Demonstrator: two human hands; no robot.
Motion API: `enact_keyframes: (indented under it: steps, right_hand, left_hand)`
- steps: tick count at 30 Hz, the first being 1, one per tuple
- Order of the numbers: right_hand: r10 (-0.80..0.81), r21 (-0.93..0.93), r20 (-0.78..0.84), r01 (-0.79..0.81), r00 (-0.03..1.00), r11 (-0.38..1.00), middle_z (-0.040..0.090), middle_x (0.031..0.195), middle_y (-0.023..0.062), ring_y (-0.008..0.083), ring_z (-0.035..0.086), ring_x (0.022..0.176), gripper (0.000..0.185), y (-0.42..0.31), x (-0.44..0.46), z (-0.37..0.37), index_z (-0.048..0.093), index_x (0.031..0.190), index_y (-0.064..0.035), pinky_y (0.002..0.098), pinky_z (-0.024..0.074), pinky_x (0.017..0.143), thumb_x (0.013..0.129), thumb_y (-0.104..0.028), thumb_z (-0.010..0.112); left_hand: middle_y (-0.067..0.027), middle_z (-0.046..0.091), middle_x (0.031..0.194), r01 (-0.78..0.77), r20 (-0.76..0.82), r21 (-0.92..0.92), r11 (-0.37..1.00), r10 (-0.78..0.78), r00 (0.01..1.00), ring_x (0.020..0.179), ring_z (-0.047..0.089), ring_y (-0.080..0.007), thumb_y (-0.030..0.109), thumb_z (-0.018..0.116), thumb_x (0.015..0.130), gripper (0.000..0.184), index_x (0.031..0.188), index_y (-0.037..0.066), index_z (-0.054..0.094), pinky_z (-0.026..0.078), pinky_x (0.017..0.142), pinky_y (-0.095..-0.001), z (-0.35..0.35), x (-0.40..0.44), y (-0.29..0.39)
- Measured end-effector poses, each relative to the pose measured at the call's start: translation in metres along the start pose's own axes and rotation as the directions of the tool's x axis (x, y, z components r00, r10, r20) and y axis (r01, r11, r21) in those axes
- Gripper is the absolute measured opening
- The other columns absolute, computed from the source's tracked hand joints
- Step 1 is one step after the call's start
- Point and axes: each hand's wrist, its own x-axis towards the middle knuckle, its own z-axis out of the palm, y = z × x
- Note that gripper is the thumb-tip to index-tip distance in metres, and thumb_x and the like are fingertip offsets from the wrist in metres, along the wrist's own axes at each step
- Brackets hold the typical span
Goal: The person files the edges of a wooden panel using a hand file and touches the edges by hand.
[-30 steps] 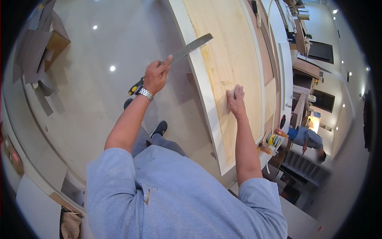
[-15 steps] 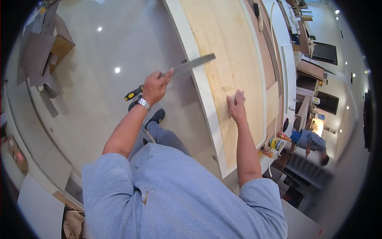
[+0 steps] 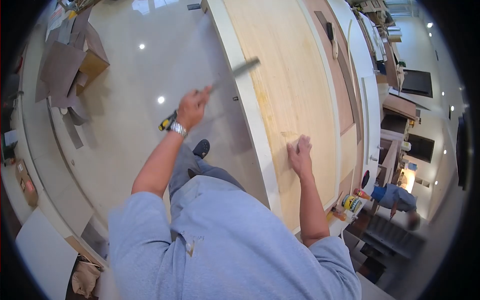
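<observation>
One tool [image 3: 246,67] in left hand [image 3: 191,108], one panel [image 3: 292,75] under right hand [image 3: 300,156]

Wood panel [image 3: 295,85], pale, matt; floor [image 3: 112,140] glossy; blade [image 3: 247,66] blurred, probably metal.

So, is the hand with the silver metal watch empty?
No, this left hand grips a long grey tool with a yellow-black handle.
</observation>
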Motion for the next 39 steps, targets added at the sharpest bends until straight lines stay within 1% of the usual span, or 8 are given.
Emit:
enact_keyframes:
  steps: [4,10,17,24,29,33,36,39]
  right_hand:
    - [0.008,-0.015,0.040,-0.008,0.999,1.000,0.009,0.165,0.0289,0.0505,0.005,0.152,0.086,-0.008,0.002,-0.010,0.019,0.158,0.0003,0.0495,0.0176,0.123,0.098,-0.046,0.059]
    - [0.063,-0.037,0.091,-0.059,0.994,0.998,0.008,0.165,0.0290,0.0479,0.005,0.153,0.087,-0.017,0.002,-0.018,0.017,0.158,0.0012,0.0470,0.0170,0.124,0.098,-0.045,0.059]
    - [0.098,-0.068,0.113,-0.091,0.989,0.994,0.007,0.166,0.0276,0.0442,0.006,0.154,0.089,-0.009,0.004,-0.013,0.016,0.159,0.0012,0.0438,0.0160,0.125,0.098,-0.048,0.059]
    - [0.114,-0.088,0.147,-0.102,0.983,0.991,0.008,0.166,0.0273,0.0424,0.007,0.154,0.088,-0.019,0.004,-0.022,0.017,0.158,0.0014,0.0422,0.0161,0.125,0.098,-0.047,0.059]
    - [0.101,-0.085,0.128,-0.091,0.987,0.992,0.011,0.165,0.0292,0.0381,0.009,0.155,0.086,-0.024,0.003,-0.023,0.020,0.157,0.0050,0.0383,0.0141,0.125,0.098,-0.044,0.060]
    - [0.132,-0.091,0.109,-0.122,0.985,0.988,0.013,0.164,0.0300,0.0358,0.012,0.155,0.085,-0.035,0.004,-0.022,0.021,0.156,0.0063,0.0368,0.0142,0.125,0.098,-0.042,0.061]
    - [-0.029,-0.063,0.074,0.034,0.997,0.997,0.014,0.165,0.0281,0.0387,0.013,0.154,0.084,-0.075,0.012,-0.013,0.023,0.155,0.0072,0.0395,0.0164,0.124,0.098,-0.042,0.061]
    - [-0.149,0.297,-0.011,0.146,0.989,0.944,0.017,0.164,0.0275,0.0375,0.014,0.154,0.082,-0.113,0.034,-0.003,0.024,0.155,0.0074,0.0392,0.0159,0.124,0.100,-0.042,0.060]
  left_hand:
    - [-0.0098,0.054,0.074,-0.104,-0.121,-0.120,0.987,0.089,0.989,0.067,0.053,-0.0293,0.014,0.062,0.092,0.047,0.138,0.025,0.063,0.045,0.062,-0.0426,0.019,0.044,0.012]
    - [-0.0075,0.051,0.073,-0.233,0.097,-0.053,0.971,0.238,0.967,0.065,0.051,-0.0281,0.017,0.065,0.092,0.052,0.142,0.030,0.059,0.045,0.063,-0.0426,0.012,0.006,0.026]
    - [-0.0072,0.050,0.073,-0.069,0.026,-0.095,0.993,0.072,0.997,0.064,0.051,-0.0275,0.014,0.064,0.091,0.055,0.142,0.034,0.057,0.044,0.059,-0.0406,-0.006,0.068,-0.040]
    - [-0.0042,0.046,0.072,-0.309,0.215,-0.113,0.944,0.327,0.920,0.066,0.051,-0.0248,0.012,0.064,0.088,0.056,0.136,0.039,0.062,0.043,0.061,-0.0399,0.004,-0.015,0.043]
    - [-0.0043,0.047,0.072,-0.098,0.101,0.008,0.995,0.097,0.990,0.064,0.051,-0.0256,0.015,0.065,0.090,0.051,0.136,0.036,0.063,0.043,0.062,-0.0404,-0.031,0.029,-0.043]
    - [-0.0044,0.049,0.072,-0.102,0.040,0.020,0.995,0.101,0.994,0.065,0.052,-0.0255,0.017,0.065,0.091,0.051,0.138,0.036,0.061,0.043,0.062,-0.0407,-0.025,0.079,-0.036]
    - [-0.0041,0.050,0.072,-0.203,0.127,-0.001,0.979,0.201,0.971,0.065,0.053,-0.0254,0.018,0.066,0.091,0.051,0.139,0.036,0.060,0.043,0.061,-0.0404,0.000,0.069,0.004]
    - [-0.0043,0.052,0.073,-0.224,0.148,-0.055,0.973,0.230,0.962,0.065,0.054,-0.0252,0.018,0.066,0.091,0.052,0.139,0.036,0.060,0.044,0.060,-0.0405,-0.004,0.054,0.019]
